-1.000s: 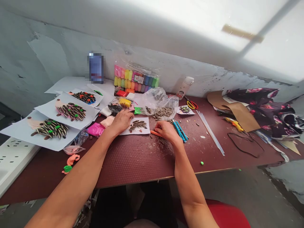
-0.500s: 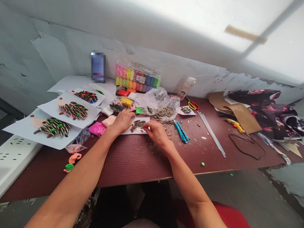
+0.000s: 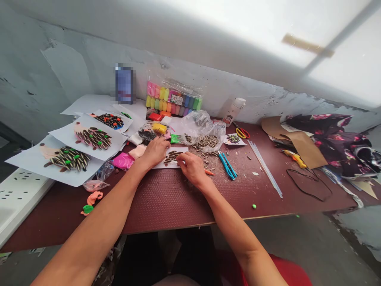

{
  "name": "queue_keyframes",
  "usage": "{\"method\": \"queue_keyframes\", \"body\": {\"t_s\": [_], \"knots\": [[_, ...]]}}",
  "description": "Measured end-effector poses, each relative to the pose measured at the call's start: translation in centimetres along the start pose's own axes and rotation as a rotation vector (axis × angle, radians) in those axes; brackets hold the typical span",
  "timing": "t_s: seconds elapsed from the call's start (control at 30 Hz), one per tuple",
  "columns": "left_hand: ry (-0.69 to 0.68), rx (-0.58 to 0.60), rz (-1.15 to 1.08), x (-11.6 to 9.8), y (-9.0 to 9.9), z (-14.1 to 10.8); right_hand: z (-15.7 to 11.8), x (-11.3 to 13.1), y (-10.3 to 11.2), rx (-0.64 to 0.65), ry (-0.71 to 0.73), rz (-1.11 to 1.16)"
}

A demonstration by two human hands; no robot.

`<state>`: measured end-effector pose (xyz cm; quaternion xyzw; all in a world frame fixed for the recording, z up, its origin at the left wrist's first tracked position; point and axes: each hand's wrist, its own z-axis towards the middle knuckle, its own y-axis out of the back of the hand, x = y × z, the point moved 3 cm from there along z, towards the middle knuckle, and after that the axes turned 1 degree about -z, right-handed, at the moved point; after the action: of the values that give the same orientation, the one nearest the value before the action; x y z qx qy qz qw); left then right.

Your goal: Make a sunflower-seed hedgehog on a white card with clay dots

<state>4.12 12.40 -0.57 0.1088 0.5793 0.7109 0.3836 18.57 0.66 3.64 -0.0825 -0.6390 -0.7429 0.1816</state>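
Note:
A small white card (image 3: 160, 165) lies on the table before me, with rows of striped sunflower seeds (image 3: 171, 157) set on it. My left hand (image 3: 158, 151) rests over its upper left part, fingers bent together and holding the card down. At the right end of the rows, my right hand (image 3: 192, 167) has thumb and forefinger pinched at the seeds; anything between the tips is hidden. Beyond it spreads a heap of loose sunflower seeds (image 3: 205, 141), partly under a clear plastic bag (image 3: 198, 122). A blue utility knife (image 3: 227, 165) lies right of the heap.
Sheets bearing seed hedgehogs (image 3: 70, 159) overlap at the left, near a white power strip (image 3: 22, 194). Packs of coloured clay (image 3: 174, 99) lean against the wall. Scissors (image 3: 241, 132), glue sticks (image 3: 264, 169), a yellow glue gun (image 3: 297, 159) and a bottle (image 3: 233, 112) are at the right.
My right hand has shifted slightly left and inward over the card, its fingertips now at the seeds. An orange piece beside its wrist shows more. The left hand stays in place.

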Motion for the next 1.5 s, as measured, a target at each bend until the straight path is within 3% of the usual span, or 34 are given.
{"method": "queue_keyframes", "body": {"t_s": [0.43, 0.83, 1.5], "knots": [[0.003, -0.005, 0.012, -0.2, 0.1, -0.1, 0.1, -0.3, -0.4, -0.031, -0.015, -0.024], [0.001, -0.007, 0.023, 0.0, 0.0, -0.1, 0.2, 0.5, -0.7, 0.039, -0.027, -0.095], [-0.017, 0.002, 0.031, -0.1, 0.0, 0.0, 0.6, 1.0, -1.1, 0.045, -0.08, -0.144]]}}
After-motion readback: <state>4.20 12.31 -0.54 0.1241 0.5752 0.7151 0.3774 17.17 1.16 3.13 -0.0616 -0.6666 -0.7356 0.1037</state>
